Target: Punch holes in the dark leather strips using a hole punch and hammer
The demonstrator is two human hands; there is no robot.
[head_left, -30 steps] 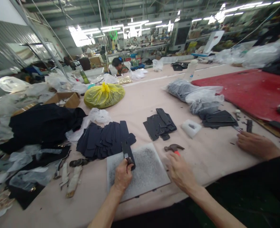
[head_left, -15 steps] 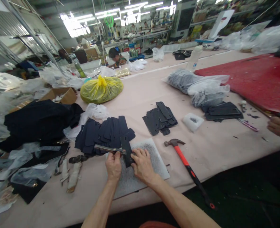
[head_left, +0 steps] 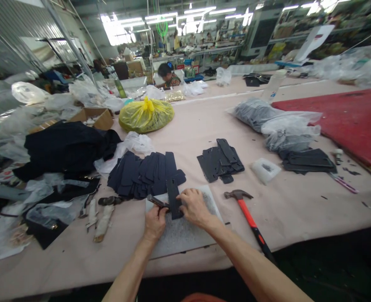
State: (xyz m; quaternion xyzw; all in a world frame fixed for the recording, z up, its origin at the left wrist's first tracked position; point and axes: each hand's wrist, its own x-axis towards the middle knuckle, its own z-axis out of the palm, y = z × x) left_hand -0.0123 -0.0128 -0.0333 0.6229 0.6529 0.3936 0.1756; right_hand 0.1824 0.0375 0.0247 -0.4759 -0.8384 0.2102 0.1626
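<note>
My left hand (head_left: 155, 222) is closed round a dark metal punch (head_left: 158, 201), its lower end against the left edge of a dark slotted strip (head_left: 173, 197). My right hand (head_left: 195, 206) grips the strip's right edge, fingers bent, thumb partly hidden. Beneath both hands is a worn, speckled white board (head_left: 188, 235). A pile of dark navy cut pieces (head_left: 138, 176) lies just beyond my left hand. Farther off to the right is a stack of dark slotted pieces (head_left: 220, 159). A claw hammer (head_left: 247, 214) with a red and black handle rests right of the board.
A whitish block (head_left: 265, 170) and more dark pieces (head_left: 309, 160) lie to the right, near plastic bags (head_left: 292, 132) and a red board (head_left: 339, 117). A yellow bag (head_left: 146, 115) stands at the back. Wrapped tools (head_left: 103, 224) and dark cloth (head_left: 67, 147) are left.
The punch has swung from nearly level across the strip to a steeper slant beside it. My view has shifted left, and another person's hand at the right edge is out of view.
</note>
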